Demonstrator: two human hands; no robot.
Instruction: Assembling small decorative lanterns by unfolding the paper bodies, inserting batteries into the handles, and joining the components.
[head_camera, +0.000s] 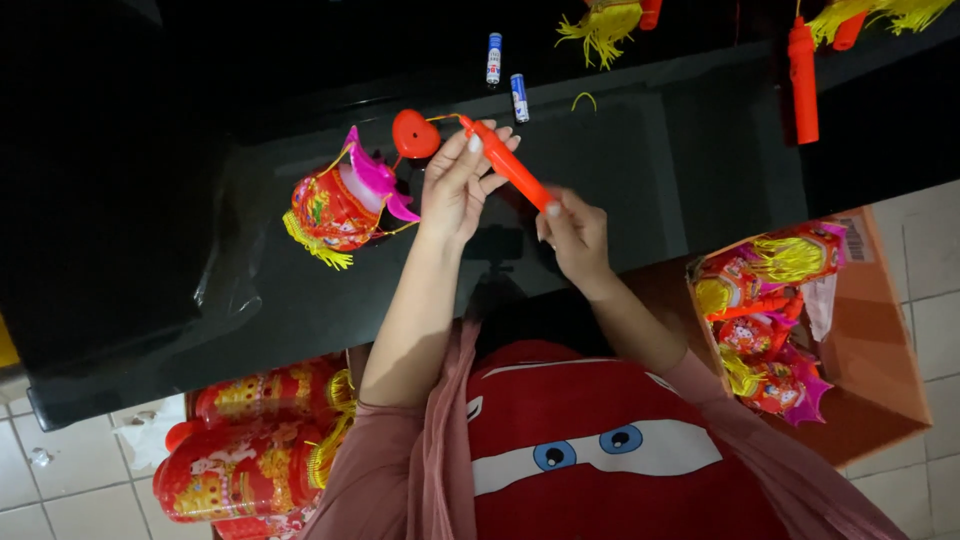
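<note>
Both my hands hold a red plastic stick (512, 168) slantwise over a black table (700, 190). My left hand (458, 185) wraps its upper end, and my right hand (574, 236) pinches its lower end. A thin cord runs from the stick's top to a red heart-shaped piece (415, 133). Just left of my left hand a small red, pink and yellow paper lantern (338, 206) with a yellow tassel lies on the table, strung to the heart piece.
Two small blue-and-white batteries (494, 58) (519, 97) lie farther back. Another red stick (802, 82) and yellow tassels (601, 24) sit at the back right. A cardboard box (885, 340) of lanterns stands right; stacked lanterns (250, 450) left. A red cushion (600, 450) rests on my lap.
</note>
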